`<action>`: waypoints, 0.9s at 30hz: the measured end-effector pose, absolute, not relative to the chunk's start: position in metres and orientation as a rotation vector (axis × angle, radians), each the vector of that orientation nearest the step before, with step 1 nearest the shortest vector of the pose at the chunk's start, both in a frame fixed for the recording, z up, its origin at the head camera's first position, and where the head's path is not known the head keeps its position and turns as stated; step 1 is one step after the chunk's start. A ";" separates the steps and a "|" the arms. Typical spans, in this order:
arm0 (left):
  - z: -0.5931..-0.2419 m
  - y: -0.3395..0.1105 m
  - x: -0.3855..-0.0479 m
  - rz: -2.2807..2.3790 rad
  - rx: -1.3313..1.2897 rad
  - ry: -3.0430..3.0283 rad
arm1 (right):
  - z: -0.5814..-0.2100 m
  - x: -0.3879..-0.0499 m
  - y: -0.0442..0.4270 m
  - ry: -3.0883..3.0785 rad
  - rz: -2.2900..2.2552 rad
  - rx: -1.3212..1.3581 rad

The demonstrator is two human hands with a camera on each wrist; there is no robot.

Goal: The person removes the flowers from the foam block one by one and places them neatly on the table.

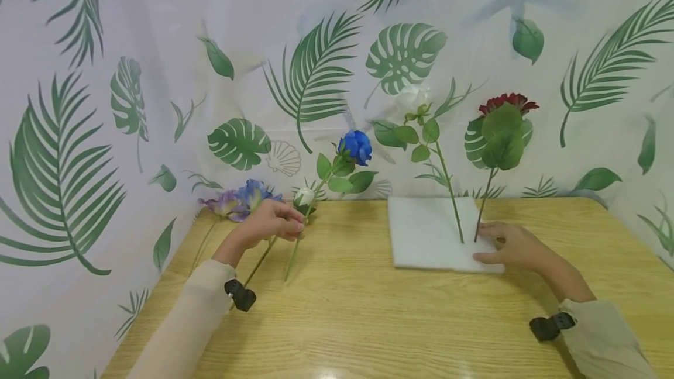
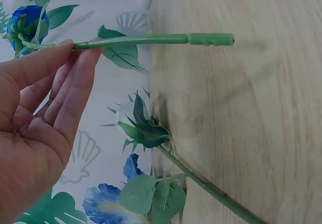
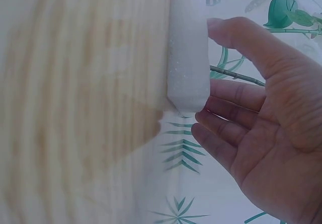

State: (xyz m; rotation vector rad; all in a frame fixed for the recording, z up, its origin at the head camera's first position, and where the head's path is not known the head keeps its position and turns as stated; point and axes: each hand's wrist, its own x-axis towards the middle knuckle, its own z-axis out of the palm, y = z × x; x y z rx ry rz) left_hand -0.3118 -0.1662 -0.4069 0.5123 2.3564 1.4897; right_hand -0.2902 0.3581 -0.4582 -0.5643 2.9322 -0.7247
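Observation:
My left hand (image 1: 268,222) pinches the green stem of a blue rose (image 1: 356,146) between thumb and fingertips. The stem (image 2: 146,40) is raised off the table, its cut lower end bare in the left wrist view. At the right, my right hand (image 1: 518,248) touches the right side of a white foam block (image 1: 421,244), thumb and fingers spread and only slightly bent. A white rose (image 1: 413,101) and a dark red flower (image 1: 509,104) stand upright in that block, leaning a little. The right wrist view shows the fingertips against the foam's edge (image 3: 188,58).
On the left of the wooden table (image 1: 337,314) lie a small white rosebud (image 1: 304,196) and a blue and purple flower (image 1: 247,196), both close to the left hand. Behind the table hangs a white curtain (image 1: 174,45) printed with green leaves.

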 end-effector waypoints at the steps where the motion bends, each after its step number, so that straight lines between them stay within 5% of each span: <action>1: -0.408 -0.167 -0.312 1.479 0.501 2.355 | -0.458 -0.290 0.358 2.932 -0.726 -0.566; 27: -0.437 -0.177 -0.305 1.363 0.409 2.329 | -0.458 -0.289 0.358 2.920 -0.752 -0.562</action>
